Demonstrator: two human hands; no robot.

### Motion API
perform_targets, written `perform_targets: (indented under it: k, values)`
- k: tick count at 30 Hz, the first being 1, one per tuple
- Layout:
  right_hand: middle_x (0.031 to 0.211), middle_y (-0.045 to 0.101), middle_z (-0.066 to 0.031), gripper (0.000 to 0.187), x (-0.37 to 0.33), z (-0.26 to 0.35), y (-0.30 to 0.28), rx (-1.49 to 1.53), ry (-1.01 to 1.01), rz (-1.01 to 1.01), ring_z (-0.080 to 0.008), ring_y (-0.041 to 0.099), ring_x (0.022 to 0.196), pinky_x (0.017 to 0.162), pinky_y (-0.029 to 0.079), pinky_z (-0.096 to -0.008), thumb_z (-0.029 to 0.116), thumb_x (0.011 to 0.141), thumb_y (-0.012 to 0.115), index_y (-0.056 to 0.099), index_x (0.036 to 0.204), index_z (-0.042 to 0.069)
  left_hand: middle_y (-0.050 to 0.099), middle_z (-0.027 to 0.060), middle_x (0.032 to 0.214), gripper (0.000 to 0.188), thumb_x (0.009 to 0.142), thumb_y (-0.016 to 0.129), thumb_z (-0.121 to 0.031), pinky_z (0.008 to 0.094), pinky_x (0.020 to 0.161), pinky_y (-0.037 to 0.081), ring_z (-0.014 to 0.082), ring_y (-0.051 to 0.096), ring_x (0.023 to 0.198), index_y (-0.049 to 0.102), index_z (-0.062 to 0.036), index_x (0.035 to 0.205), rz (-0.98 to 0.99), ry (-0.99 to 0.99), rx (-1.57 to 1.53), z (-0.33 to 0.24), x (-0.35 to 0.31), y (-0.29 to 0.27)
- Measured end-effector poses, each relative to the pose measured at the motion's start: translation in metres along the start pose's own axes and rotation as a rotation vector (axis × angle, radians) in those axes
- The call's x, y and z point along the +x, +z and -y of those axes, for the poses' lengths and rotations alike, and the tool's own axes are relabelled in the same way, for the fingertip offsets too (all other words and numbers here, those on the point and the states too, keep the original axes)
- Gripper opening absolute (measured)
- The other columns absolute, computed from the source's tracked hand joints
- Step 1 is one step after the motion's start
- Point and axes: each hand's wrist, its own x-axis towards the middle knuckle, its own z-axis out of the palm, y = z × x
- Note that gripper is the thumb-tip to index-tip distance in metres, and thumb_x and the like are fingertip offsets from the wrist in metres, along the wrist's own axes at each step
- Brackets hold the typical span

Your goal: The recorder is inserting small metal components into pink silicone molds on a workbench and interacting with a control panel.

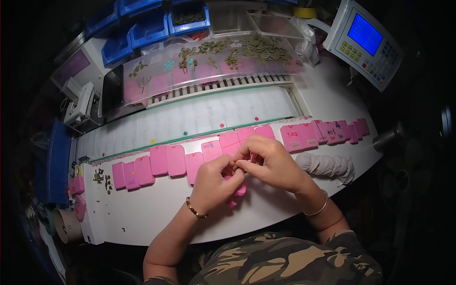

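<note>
My left hand [213, 184] and my right hand [273, 164] meet fingertip to fingertip above the white worktop, in front of a row of pink blocks [175, 160]. Both are closed in a pinch. A ragged pink piece [241, 191] sticks out from under my left fingers; most of it is hidden by the hand. Whatever lies between the right thumb and forefinger is too small and covered to name. Some pink blocks in the row bear red or dark handwritten marks, and several stand just behind my knuckles.
A grey crumpled cloth [327, 167] lies right of my right wrist. Beyond the blocks runs a pale conveyor [199, 118] with green edging. Dark green small parts [266, 50] lie on a clear sheet behind it. Blue bins [149, 29] stand at the back, a control panel [363, 42] at right.
</note>
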Motion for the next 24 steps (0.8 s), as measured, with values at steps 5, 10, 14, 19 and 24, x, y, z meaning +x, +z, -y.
perform_targets:
  k: [5,10,14,19,24]
  values:
    - [0.079,0.06,-0.0103,0.01,0.0,0.007,-0.008,-0.051,0.035,0.048,-0.0185,0.058,0.067,0.061,0.048,-0.0299,0.008,0.081,0.066,0.064,0.086,0.0,0.063,0.006,0.063,0.01,0.084,0.063,-0.008,0.0255,0.048,0.049,0.0107,0.061,0.051,0.059,0.0013,0.083,-0.053,0.027,0.036,-0.01,-0.001,0.0]
    - [0.079,0.061,-0.0133,0.011,-0.004,0.004,-0.012,-0.057,0.037,0.065,-0.0237,0.06,0.068,0.064,0.049,-0.0341,0.009,0.081,0.064,0.062,0.085,-0.001,0.062,0.0075,0.072,0.008,0.082,0.064,-0.004,0.0263,0.055,0.051,0.0123,0.062,0.06,0.059,0.0008,0.083,-0.074,0.082,0.067,-0.004,0.001,-0.001]
    - [0.077,0.06,-0.013,0.009,-0.006,0.0,-0.009,-0.127,-0.044,0.021,-0.0254,0.06,0.067,0.062,0.049,-0.0351,0.007,0.079,0.063,0.061,0.084,0.0,0.061,0.0086,0.079,0.008,0.081,0.066,-0.004,0.0253,0.059,0.051,0.0127,0.061,0.066,0.06,0.0011,0.085,-0.108,0.146,0.092,0.0,0.002,-0.002]
    - [0.075,0.058,-0.012,0.009,-0.011,-0.008,0.001,-0.191,-0.114,-0.063,-0.027,0.06,0.065,0.058,0.048,-0.036,0.007,0.077,0.063,0.059,0.082,0.002,0.059,0.0086,0.08,0.009,0.081,0.066,-0.004,0.0253,0.061,0.051,0.0139,0.061,0.067,0.06,0.0016,0.086,-0.101,0.185,0.086,-0.001,0.004,-0.002]
    - [0.074,0.059,-0.0116,0.011,-0.014,-0.013,0.014,-0.359,-0.18,-0.199,-0.0287,0.059,0.059,0.055,0.048,-0.0362,0.005,0.074,0.065,0.059,0.083,0.003,0.06,0.0087,0.08,0.009,0.081,0.066,-0.003,0.025,0.061,0.051,0.0132,0.061,0.068,0.06,0.0019,0.086,-0.096,0.212,0.09,0.0,0.004,-0.001]
